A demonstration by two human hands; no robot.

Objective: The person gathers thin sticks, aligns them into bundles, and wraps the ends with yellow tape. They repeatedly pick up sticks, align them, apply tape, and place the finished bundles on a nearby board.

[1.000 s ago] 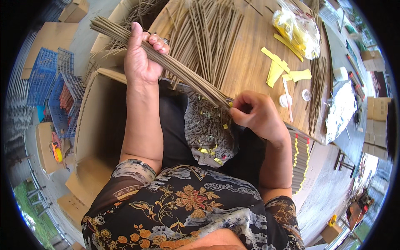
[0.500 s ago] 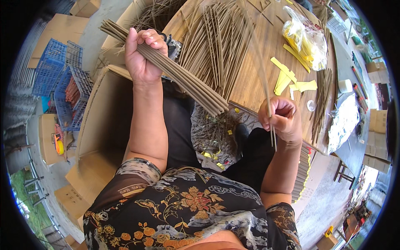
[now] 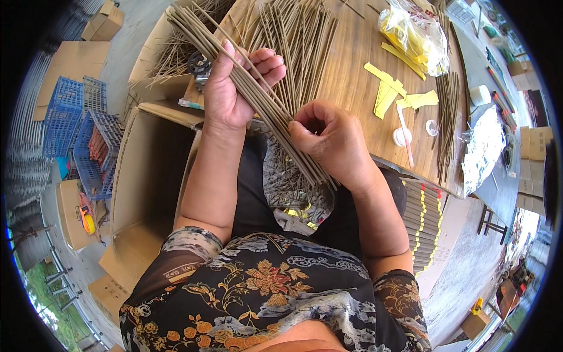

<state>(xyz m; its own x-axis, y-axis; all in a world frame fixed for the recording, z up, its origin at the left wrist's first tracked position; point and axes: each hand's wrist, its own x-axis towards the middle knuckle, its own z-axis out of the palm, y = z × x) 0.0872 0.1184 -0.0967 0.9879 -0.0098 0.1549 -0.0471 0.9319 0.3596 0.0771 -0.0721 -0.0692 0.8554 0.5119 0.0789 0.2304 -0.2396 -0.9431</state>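
A bundle of thin brown incense sticks slants across in front of me, its upper end to the far left. My left hand holds it around the middle, thumb on one side and fingers loosely curled on the other. My right hand is closed in a pinch at the bundle's lower right part, against the sticks; its fingertips are partly hidden. Beyond the hands, a large loose pile of the same sticks lies on the wooden table.
Yellow paper strips, a plastic bag of yellow strips and a small white pot with a flat stick across it lie on the table. An open cardboard box stands left, near blue crates. Banded sticks stand at right.
My right hand has moved left to the bundle with the few sticks it held apart. My left hand and the bundle have shifted right, and its fingers have loosened.
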